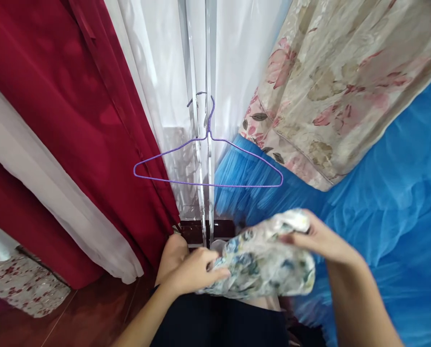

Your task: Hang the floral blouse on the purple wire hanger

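Observation:
My left hand [195, 272] and my right hand [318, 238] both grip a bunched floral cloth [262, 262], white with blue and green flowers, held low in front of me. The left fingers pinch its lower left side. The right fingers close over its upper right edge. Above the cloth an empty purple wire hanger [208, 164] hangs from a thin metal pole [210, 96]. My bare foot [172, 253] shows just left of the left hand.
A dark red curtain [74, 120] with a white band hangs on the left. Sheer white curtains [157, 72] hang behind the hanger. A beige floral fabric [345, 82] and bright blue tulle [399, 202] fill the right. Dark wooden floor [85, 318] lies below.

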